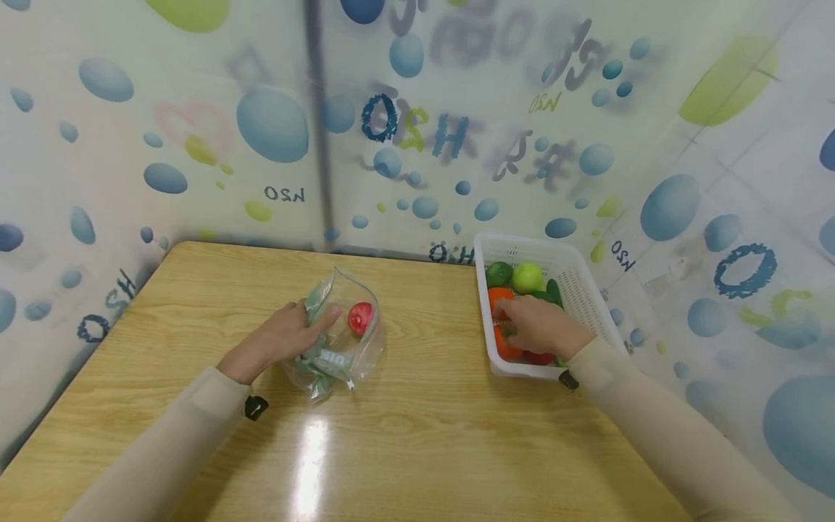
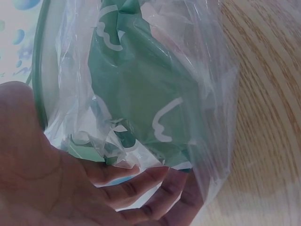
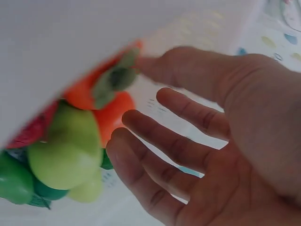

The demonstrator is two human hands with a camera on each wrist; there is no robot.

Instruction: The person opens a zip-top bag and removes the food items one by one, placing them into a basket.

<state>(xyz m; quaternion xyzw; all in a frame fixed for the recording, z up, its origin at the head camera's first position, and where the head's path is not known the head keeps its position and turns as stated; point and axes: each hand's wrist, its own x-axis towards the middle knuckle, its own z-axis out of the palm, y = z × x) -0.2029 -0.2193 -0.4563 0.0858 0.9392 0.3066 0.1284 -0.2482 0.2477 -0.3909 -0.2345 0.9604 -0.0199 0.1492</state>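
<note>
A clear zip bag (image 1: 372, 355) with green printing lies on the wooden table, its mouth spread. Inside it shows a round red piece (image 1: 361, 319). My left hand (image 1: 280, 335) holds the bag's left side, thumb at the mouth and fingers around the outer plastic. My right hand (image 1: 544, 324) reaches into a white basket (image 1: 590, 297) of toy-like produce. Its fingers are spread and loosely bent over an orange fruit (image 1: 505, 346). In the right wrist view the thumb comes right up to the green leafy top (image 3: 115, 80) of an orange fruit.
Also in the basket are a yellow-green fruit (image 1: 527, 277), a dark green one (image 1: 499, 274) and other green and red pieces. The basket stands at the table's right edge. A patterned curtain (image 1: 404, 196) hangs behind the wooden table (image 1: 424, 435).
</note>
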